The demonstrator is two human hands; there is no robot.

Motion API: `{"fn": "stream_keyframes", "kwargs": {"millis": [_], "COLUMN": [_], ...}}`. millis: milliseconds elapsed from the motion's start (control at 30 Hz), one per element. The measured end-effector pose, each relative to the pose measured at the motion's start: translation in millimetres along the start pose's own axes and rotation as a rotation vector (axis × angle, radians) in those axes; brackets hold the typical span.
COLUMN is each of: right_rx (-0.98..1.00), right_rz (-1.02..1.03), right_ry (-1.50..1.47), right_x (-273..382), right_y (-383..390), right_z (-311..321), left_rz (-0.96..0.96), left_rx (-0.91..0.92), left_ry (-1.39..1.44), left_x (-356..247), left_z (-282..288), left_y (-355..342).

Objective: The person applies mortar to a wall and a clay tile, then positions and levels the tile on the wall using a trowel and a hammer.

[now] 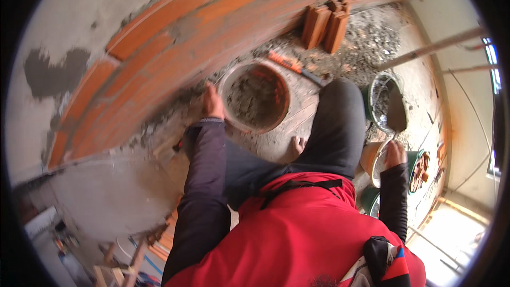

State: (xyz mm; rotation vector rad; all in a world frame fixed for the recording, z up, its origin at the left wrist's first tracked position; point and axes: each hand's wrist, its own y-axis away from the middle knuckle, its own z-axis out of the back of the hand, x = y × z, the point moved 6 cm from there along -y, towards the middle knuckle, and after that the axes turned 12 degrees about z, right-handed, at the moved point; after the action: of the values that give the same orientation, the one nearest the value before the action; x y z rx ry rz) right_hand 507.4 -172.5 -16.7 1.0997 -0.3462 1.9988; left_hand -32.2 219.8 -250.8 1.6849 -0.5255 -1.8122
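Head view showed the right hand (394, 154) wrapped around a trowel (396, 112), likely stiff and best held by its handle, at the right rim of a bucket (367, 104). The left hand (213, 102), uncurled, was at the left rim of a probably heavy mortar tub (287, 98), contact unclear.

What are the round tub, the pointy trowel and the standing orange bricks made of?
Tub: probably plastic, dull, with a thin, grey-smeared rim. Trowel: likely metal, dull grey-brown, since its blade is thin and flat. Bricks: seemingly fired clay, matt orange with grooved sides.
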Motion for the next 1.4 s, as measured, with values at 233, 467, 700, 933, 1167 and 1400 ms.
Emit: {"fn": "stream_keyframes", "kwargs": {"millis": [233, 467, 700, 933, 1167, 1400], "right_rx": [0.688, 0.926, 1.092, 0.983, 1.070, 1.240], "right_rz": [0.866, 0.775, 1.026, 1.173, 0.986, 0.998], "right_ry": [0.718, 1.154, 1.348, 1.217, 1.276, 1.295], "right_x": [235, 197, 241, 193, 231, 180], "right_y": [-11, -19, 18, 57, -1, 41], "right_z": [-172, -333, -423, -388, -393, -367], "left_rz": [-0.165, -0.255, -0.542, -0.475, -0.569, -0.408], "left_rx": [-0.099, -0.125, -0.126, -0.096, -0.009, -0.089], "left_ry": [-0.009, -0.196, -0.264, -0.170, -0.219, -0.147], "left_x": [-47, -61, -83, -67, -77, -61], "left_z": [-3, -28, -51, -42, -52, -38], "left_y": [59, 69, 95, 80, 88, 82]}}
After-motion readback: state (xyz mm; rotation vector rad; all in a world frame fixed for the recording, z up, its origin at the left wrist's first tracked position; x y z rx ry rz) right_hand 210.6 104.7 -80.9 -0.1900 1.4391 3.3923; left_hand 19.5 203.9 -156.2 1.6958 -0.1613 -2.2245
